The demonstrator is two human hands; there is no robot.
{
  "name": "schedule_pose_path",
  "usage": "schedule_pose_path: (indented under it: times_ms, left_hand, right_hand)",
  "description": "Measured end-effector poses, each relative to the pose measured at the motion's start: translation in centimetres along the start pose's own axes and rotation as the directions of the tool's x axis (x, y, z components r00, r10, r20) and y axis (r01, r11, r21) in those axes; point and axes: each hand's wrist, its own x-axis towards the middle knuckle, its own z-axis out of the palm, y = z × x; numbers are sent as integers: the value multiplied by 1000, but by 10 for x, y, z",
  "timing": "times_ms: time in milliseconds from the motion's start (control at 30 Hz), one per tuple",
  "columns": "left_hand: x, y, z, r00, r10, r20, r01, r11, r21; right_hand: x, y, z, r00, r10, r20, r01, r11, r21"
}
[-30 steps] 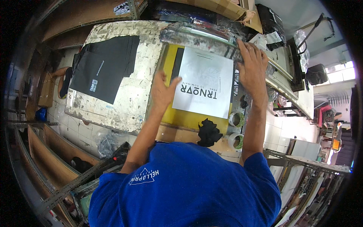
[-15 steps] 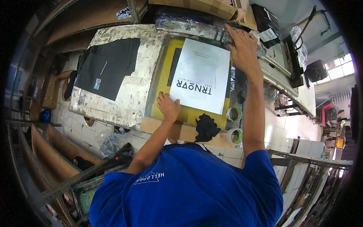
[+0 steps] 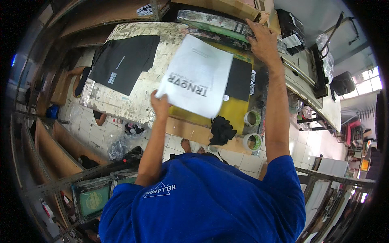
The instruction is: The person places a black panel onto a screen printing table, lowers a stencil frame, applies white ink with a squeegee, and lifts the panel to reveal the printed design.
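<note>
My left hand (image 3: 160,106) pinches the lower left corner of a white printed paper sheet (image 3: 198,73), which is lifted and bowed above the work surface. Beneath the sheet lies a yellow board (image 3: 235,111) with a piece of black fabric (image 3: 240,79) on it, partly covered. At the far right, my right hand (image 3: 264,42) grips the end of a stained screen-printing frame (image 3: 214,19). The frame stands raised along the table's back, with some green mesh showing. My right thumb's hold is partly hidden.
Another black fabric piece (image 3: 125,62) lies on the stained pale tabletop (image 3: 133,107) at left. Near the front edge are a crumpled black cloth (image 3: 221,131) and two tape rolls (image 3: 252,118). Shelves (image 3: 52,150) stand at left. Another person's arm (image 3: 77,71) shows beyond the table.
The paper sheet has come up off the board and moved left in my left hand, uncovering black fabric on its right. My right hand stays at the frame.
</note>
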Motion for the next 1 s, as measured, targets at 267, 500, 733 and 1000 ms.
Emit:
schedule_pose_path:
  times_ms: [267,500,733,1000]
  left_hand:
    - [-49,-56,-259,947,-230,-224,246,968,47]
    - [-131,-111,-283,822,-546,-162,485,821,-301]
    - [-179,-158,-343,846,-450,-285,362,879,-310]
    - [-298,-185,-426,625,-568,-535,315,811,-493]
  right_hand:
    - [3,3,2,1000,-9,-5,8,1000,-18]
    - [8,18,7,998,-37,-51,35,999,-41]
    - [17,34,16,997,-72,-22,72,997,-32]
    - [17,25,2,989,-131,-69,130,991,-17]
